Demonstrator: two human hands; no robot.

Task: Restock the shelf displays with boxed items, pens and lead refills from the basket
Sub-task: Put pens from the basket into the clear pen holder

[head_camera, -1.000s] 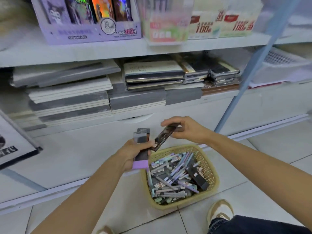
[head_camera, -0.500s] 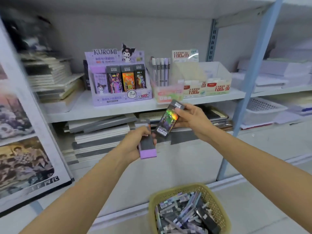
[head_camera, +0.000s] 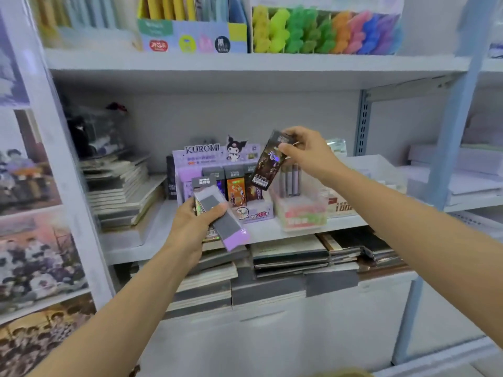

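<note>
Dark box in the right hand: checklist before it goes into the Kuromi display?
1. Right hand pinches dark box at its top: ok.
2. Left hand holds stack of boxes: ok.
3. Dark box in front of the Kuromi display: ok.
4. Dark box upright like the stocked boxes: not ok, tilted.
5. Free slot in the display: cannot tell, dark box hides its right end.

Bare left hand (head_camera: 190, 227) and bare right hand (head_camera: 310, 156), forearms (head_camera: 122, 308) bare to the frame edges
</note>
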